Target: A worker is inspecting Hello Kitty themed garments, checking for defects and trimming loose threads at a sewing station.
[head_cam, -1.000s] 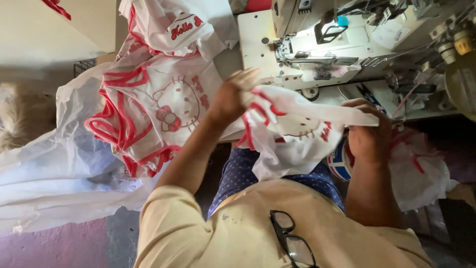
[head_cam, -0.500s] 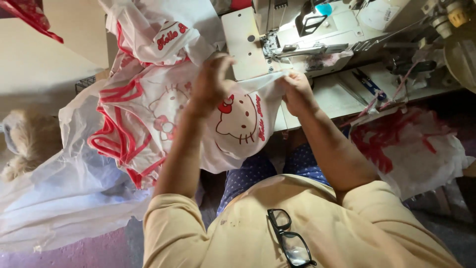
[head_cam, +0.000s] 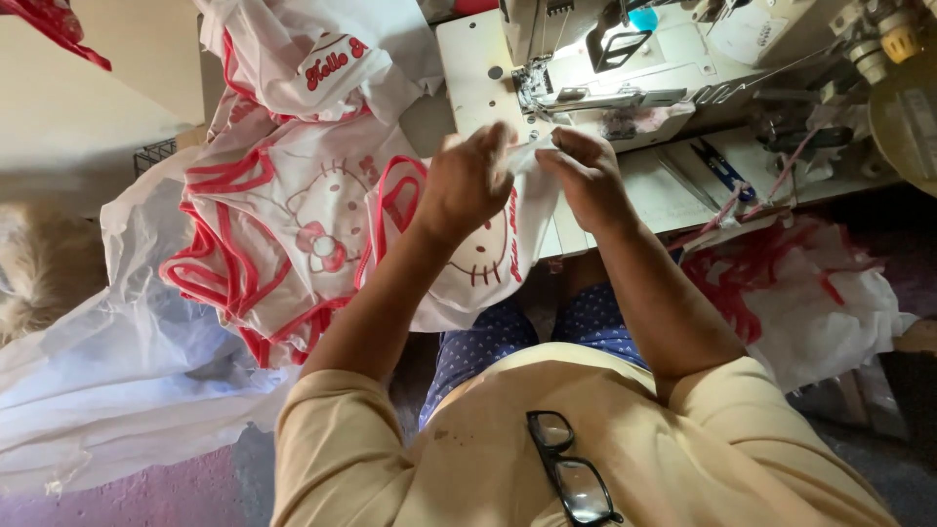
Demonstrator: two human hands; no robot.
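Observation:
My left hand and my right hand both pinch the top edge of a small white garment with red trim and a cartoon cat print. The piece hangs down from my fingers over the front edge of the sewing table. The hands sit close together, just in front of the presser foot of the white sewing machine.
A pile of matching white and red garments lies to the left on a clear plastic sheet. Blue-handled snips rest on the table. More red and white fabric hangs to the right. Glasses hang from my shirt collar.
Both hands have carried the garment up from my lap to the machine and drawn together at its top edge. The view has tilted toward the sewing machine.

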